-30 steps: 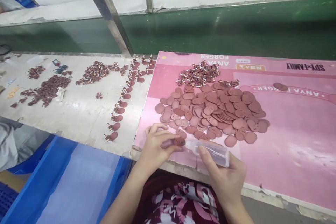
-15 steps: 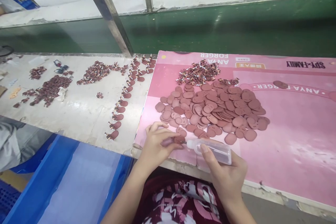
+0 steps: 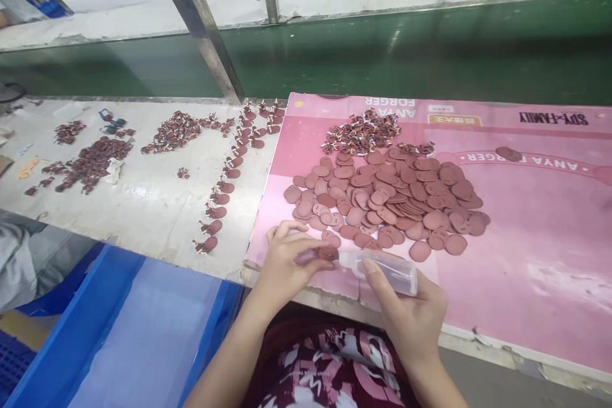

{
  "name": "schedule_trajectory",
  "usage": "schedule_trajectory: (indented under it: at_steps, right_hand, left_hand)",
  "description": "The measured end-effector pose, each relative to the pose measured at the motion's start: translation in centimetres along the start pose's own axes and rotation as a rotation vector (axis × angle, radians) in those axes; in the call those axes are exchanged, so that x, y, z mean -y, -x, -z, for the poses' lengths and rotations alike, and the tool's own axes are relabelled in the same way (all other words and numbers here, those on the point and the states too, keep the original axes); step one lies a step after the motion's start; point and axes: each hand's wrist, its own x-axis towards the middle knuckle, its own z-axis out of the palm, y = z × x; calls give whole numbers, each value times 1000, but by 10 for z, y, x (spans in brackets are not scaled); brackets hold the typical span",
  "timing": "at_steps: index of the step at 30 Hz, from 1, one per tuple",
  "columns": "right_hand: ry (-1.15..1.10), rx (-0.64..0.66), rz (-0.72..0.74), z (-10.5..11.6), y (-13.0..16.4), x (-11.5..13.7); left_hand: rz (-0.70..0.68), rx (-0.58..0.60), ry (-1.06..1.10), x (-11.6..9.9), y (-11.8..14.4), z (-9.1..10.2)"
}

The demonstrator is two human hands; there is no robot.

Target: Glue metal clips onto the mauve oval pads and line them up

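Note:
Between thumb and fingers, my left hand (image 3: 290, 259) pinches a small brown oval disc (image 3: 327, 253) near the front edge of the pink sheet. My right hand (image 3: 410, 312) grips a clear squeeze bottle (image 3: 385, 269), tilted nearly flat with its nozzle pointing left. The thin tip meets the disc's face, or is very close to it. Just beyond both hands spreads a heap of brown oval discs (image 3: 396, 197), some with small holes. Behind the heap lies a pile of small painted figure parts (image 3: 362, 131).
Discs with figure parts on them (image 3: 217, 211) stand in a line on the white table (image 3: 157, 217) to the left. More piles of small brown parts (image 3: 98, 162) lie farther left. A blue bin (image 3: 129, 331) is below the table, and a metal post (image 3: 201, 25) rises behind it.
The bottle and my right hand have shifted slightly left and up, bringing the nozzle farther over the disc. My left hand keeps its pinch almost in place.

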Motion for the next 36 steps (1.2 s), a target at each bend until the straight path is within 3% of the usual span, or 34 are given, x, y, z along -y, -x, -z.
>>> schedule_trajectory:
  at_steps: [10, 36]
  right_hand:
    - [-2, -91, 2, 1, 1, -3]
    - [19, -2, -47, 3, 3, -4]
  left_hand:
    - [-30, -27, -23, 3, 2, -2]
    - [-36, -56, -15, 3, 1, -3]
